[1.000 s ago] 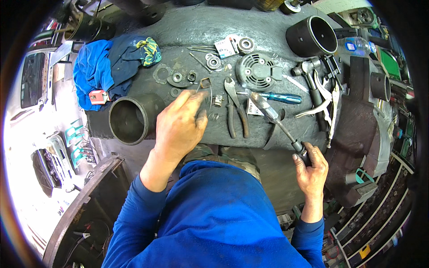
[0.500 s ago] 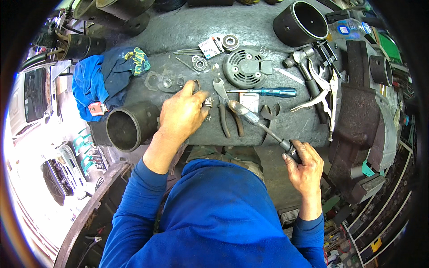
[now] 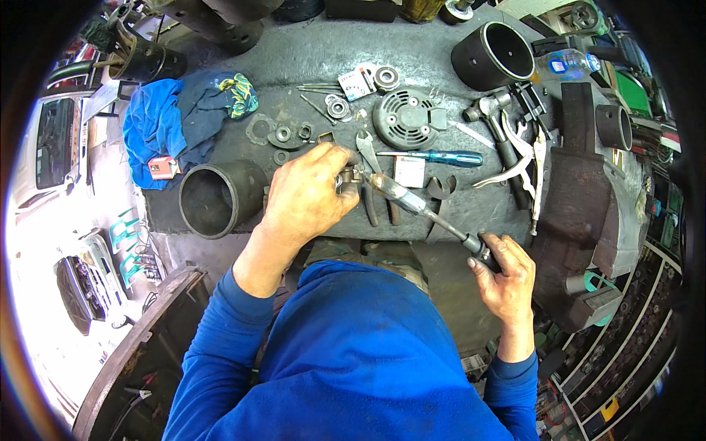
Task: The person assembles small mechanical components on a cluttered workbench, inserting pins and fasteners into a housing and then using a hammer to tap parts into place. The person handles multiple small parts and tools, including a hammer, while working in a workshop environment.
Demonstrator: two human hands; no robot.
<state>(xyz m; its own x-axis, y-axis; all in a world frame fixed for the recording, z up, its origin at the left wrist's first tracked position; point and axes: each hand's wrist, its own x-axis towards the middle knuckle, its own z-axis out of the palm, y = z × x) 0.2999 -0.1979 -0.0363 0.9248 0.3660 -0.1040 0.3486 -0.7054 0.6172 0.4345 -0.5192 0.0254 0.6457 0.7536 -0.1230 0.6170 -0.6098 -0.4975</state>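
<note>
In the grip of my right hand (image 3: 506,273) is what looks like a large soldering iron (image 3: 434,212), with a dark handle, thin shaft, thick silvery barrel and brownish tip. It slants up and left over the bench. My left hand (image 3: 309,192) is closed on a small metal part (image 3: 354,175), mostly hidden by the fingers, close to the iron's tip; whether they touch I cannot tell. Beneath the iron lie pliers (image 3: 365,147) with dark handles. Just beyond are a blue-handled screwdriver (image 3: 454,157), a small white box (image 3: 409,172) and a curved metal strip (image 3: 441,188).
A round vented cover (image 3: 404,119), bearings (image 3: 386,78) and small rings (image 3: 282,134) lie farther back. Thick pipe pieces (image 3: 213,198) and blue cloth (image 3: 151,128) are on the left. A hammer (image 3: 507,132), locking pliers (image 3: 537,173) and a heavy vise (image 3: 581,191) stand right.
My left hand has moved right with the small metal part, bringing it closer to the iron's tip. My right hand keeps its hold almost unmoved. The whole view has shifted slightly.
</note>
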